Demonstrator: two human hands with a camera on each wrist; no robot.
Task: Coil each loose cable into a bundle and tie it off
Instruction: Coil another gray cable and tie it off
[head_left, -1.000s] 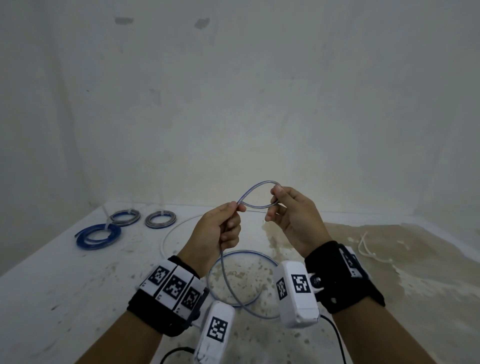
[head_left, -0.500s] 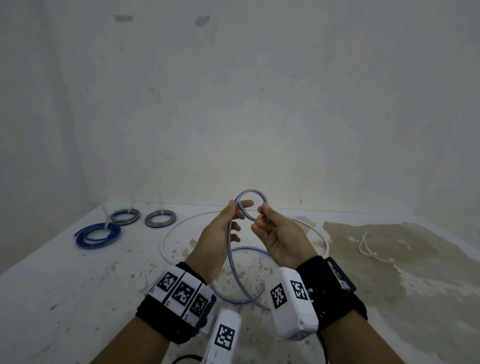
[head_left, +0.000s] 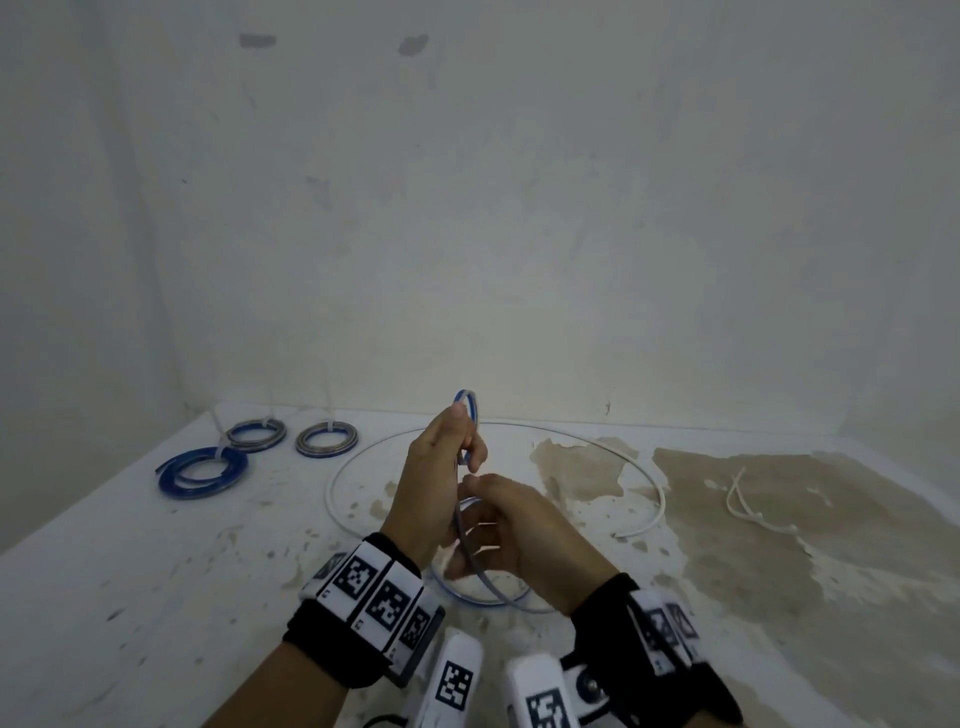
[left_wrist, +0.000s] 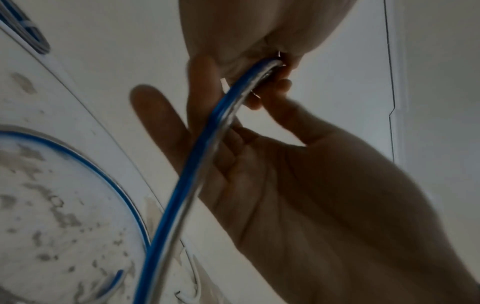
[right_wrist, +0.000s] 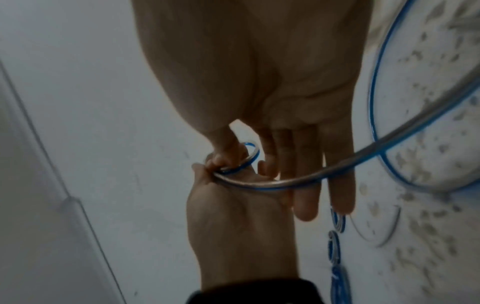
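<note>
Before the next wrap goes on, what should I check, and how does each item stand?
1. Left hand grips the small loop of blue cable: ok.
2. Right hand holds the cable's trailing run: cannot tell; fingers look straight.
3. Slack on the table untangled: ok.
4. Loose white cable clear of the blue one: cannot tell; hands hide the crossing.
5. White ties available: ok.

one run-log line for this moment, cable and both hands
step: coiling | left hand: pinches small loop of blue-and-silver cable | right hand: fingers straight beside cable | tied coils: back left
</note>
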